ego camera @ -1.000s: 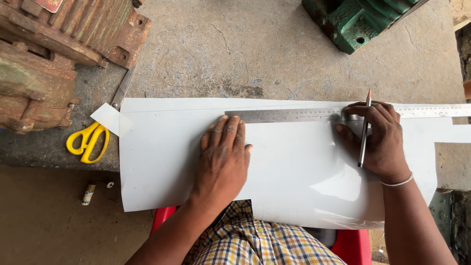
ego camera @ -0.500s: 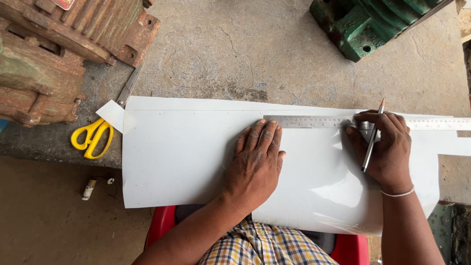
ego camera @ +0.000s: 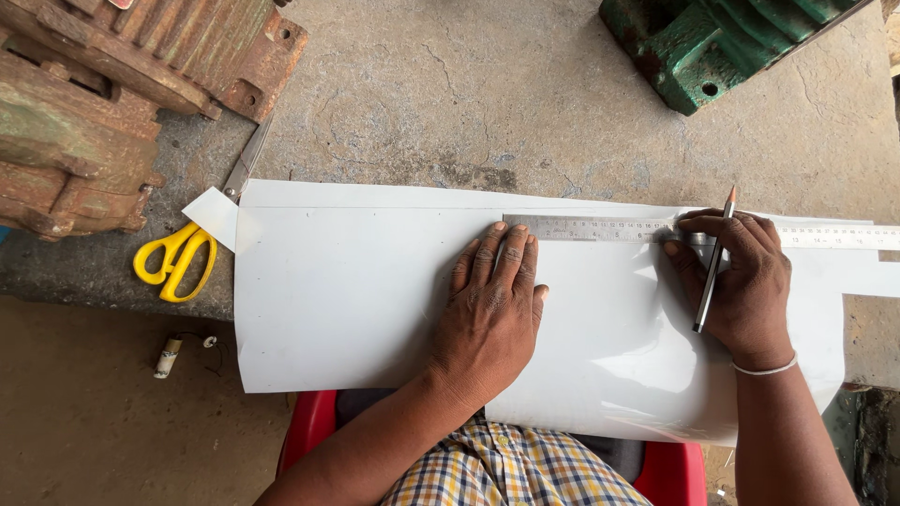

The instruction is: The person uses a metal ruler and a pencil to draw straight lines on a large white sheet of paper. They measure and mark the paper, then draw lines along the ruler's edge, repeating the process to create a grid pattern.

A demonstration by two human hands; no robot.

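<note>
A large white sheet point(ego camera: 356, 290) lies across a concrete bench point(ego camera: 469, 94) and hangs over its near edge. Along the sheet's far edge lies a steel ruler point(ego camera: 591, 228). My left hand point(ego camera: 492, 309) rests flat on the sheet, palm down, its fingertips touching the ruler's left end. My right hand point(ego camera: 750, 290) presses on the ruler further right and holds a pencil point(ego camera: 712, 272) between its fingers, point aimed away from me above the ruler.
Yellow-handled scissors point(ego camera: 178, 258) lie left of the sheet, beside a small white scrap point(ego camera: 214, 215). A rusty machine part point(ego camera: 112, 84) fills the far left corner, a green casting point(ego camera: 731, 42) the far right. A red seat point(ego camera: 309, 431) shows below me.
My left hand and the ruler's left end have shifted right along the sheet. My right hand has moved slightly right too, and the pencil leans more.
</note>
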